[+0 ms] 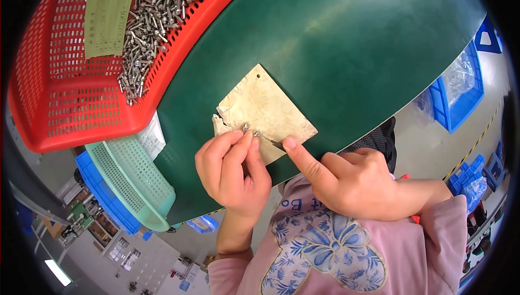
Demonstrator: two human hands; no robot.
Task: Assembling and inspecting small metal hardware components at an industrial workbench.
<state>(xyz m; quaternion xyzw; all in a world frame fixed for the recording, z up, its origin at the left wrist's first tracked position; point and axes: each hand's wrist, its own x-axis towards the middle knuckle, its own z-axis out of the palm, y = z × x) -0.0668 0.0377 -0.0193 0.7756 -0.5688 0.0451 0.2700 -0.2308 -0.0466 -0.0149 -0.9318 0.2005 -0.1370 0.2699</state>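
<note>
Two hands | left hand [232, 170] pinches small bolt [246, 128], mostly hidden | right hand [346, 181] forefinger presses thin piece [276, 144], indistinct

Bright, even overhead light leaves a soft glare streak on the green table [346, 40] toward one o'clock. Shadows are faint; focus is sharp at centre. Fisheye bending and black vignetting ring the rim.

Green table [346, 51]. Red perforated basket [59, 111] with silver-grey bolts [157, 8] and pale green slip [105, 24]. Mint slotted basket [135, 178], blue bin [105, 197] beneath. Beige, stained card [268, 108]. Pink sleeves [439, 241]; pink top, blue-white floral print [325, 251]. Blue crates [460, 100] on grey floor [428, 149].
</note>
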